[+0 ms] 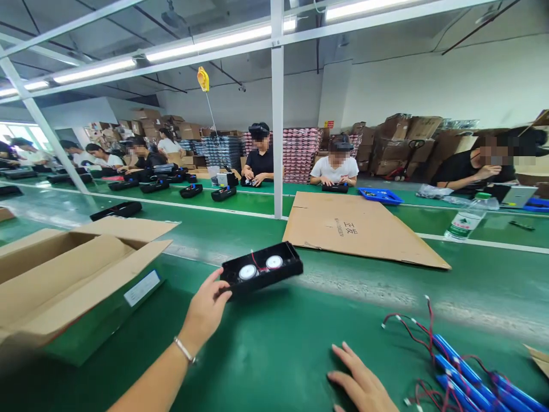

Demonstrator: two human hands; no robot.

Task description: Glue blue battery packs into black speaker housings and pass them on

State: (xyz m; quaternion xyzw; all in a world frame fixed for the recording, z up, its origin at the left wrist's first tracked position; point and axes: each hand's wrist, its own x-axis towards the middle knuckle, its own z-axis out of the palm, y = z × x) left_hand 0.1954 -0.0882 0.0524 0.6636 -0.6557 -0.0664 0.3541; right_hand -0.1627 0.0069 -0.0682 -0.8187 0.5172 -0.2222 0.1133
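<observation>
Gripping black housing [265,281] by edge

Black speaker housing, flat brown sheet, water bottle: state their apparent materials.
Black speaker housing: probably molded plastic, mostly matte, judging by thin walls. Flat brown sheet: likely matte cardboard, from its dull, printed face. Water bottle: apparently clear, glossy plastic, transparent above its label.

Black speaker box [270,279], white speakers [247,272], red wire [254,260], bright blue battery packs [467,385], white plugs [426,297], green tabletop [274,355], brown cardboard sheet [317,223] with black writing [349,225]
</observation>
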